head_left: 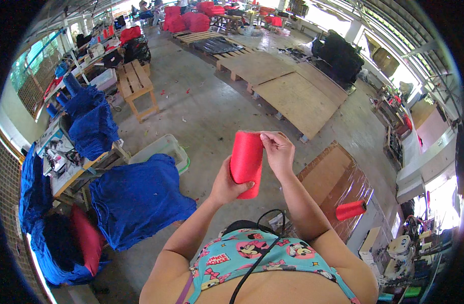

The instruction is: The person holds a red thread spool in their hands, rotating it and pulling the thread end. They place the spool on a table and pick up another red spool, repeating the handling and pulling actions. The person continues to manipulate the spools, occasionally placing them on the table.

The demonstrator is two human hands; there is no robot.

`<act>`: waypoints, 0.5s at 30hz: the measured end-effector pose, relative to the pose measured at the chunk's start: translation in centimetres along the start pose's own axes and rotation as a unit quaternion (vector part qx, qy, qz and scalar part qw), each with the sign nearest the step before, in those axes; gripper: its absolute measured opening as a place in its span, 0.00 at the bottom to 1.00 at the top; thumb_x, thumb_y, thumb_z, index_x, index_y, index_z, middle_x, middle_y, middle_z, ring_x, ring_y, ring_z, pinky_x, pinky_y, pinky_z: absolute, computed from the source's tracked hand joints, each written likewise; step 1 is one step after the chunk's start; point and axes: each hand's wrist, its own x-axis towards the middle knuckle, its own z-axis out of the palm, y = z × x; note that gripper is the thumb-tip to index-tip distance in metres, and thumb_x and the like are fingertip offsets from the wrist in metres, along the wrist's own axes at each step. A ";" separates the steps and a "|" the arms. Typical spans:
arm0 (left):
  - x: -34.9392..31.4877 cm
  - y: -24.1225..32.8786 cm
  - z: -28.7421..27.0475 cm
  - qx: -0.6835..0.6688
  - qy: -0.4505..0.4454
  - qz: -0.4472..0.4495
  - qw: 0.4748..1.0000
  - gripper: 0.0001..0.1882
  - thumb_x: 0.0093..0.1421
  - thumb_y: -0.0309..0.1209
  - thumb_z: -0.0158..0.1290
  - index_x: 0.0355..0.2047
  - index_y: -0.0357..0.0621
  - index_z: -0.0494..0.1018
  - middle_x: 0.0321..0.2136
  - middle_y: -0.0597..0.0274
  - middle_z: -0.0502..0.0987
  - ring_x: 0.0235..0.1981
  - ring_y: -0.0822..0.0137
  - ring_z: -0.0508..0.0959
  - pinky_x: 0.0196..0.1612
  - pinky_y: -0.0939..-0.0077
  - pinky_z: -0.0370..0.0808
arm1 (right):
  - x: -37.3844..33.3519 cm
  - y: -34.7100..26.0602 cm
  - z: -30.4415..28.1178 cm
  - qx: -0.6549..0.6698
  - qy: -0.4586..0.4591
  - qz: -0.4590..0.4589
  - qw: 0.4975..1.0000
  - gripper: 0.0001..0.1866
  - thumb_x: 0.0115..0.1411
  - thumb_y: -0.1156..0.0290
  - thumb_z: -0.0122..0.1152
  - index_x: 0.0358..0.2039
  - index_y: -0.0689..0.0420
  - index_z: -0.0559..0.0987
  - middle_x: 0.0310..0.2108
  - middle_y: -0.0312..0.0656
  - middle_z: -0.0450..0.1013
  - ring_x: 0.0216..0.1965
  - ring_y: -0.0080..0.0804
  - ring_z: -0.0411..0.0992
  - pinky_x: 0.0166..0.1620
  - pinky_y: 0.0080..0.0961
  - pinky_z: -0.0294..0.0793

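Observation:
A large spool of bright red thread [247, 158] is held up in front of my chest, slightly tilted. My left hand [226, 183] wraps round its lower left side, with the thumb across the front near the bottom. At the spool's upper right edge, my right hand [279, 154] is closed in a pinch, its fingertips touching or almost touching the rim. Whatever lies between those fingertips is too fine to make out. Another red thread spool [350, 210] lies on its side to my right, by a brown board partly wrapped in clear plastic [338, 185].
Blue fabric [136, 197] is heaped at my left, near a sewing machine [60, 154] on a table. Behind it stand a pale plastic bin [174, 148] and a wooden bench [136, 83]. Ahead is a low plywood platform [298, 96]. More machines [399, 248] stand at lower right.

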 end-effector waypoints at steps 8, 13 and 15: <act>-0.4 0.8 -0.5 -0.189 -0.066 -0.080 0.977 0.44 0.40 0.33 0.63 0.55 0.39 0.52 0.46 0.59 0.67 0.48 0.66 0.68 0.52 0.69 0.64 | 1.8 0.9 -0.5 -0.083 -0.035 -0.074 0.993 0.05 0.48 0.84 0.55 0.26 0.62 0.75 0.24 0.44 0.71 0.27 0.37 0.71 0.31 0.25 0.69; -0.4 1.5 -1.6 -0.312 -0.064 -0.098 0.943 0.43 0.40 0.31 0.63 0.55 0.41 0.54 0.46 0.61 0.66 0.48 0.68 0.67 0.53 0.69 0.62 | 1.8 4.6 -1.5 -0.158 -0.073 -0.041 0.984 0.09 0.46 0.84 0.53 0.30 0.60 0.74 0.30 0.47 0.71 0.33 0.42 0.71 0.36 0.30 0.71; -0.2 1.8 -1.9 -0.327 -0.064 -0.093 0.938 0.43 0.40 0.32 0.63 0.55 0.41 0.53 0.46 0.62 0.66 0.49 0.68 0.66 0.53 0.69 0.62 | 1.8 7.1 -2.6 -0.302 -0.154 -0.006 0.941 0.14 0.45 0.82 0.54 0.35 0.58 0.74 0.35 0.48 0.71 0.37 0.42 0.71 0.39 0.32 0.71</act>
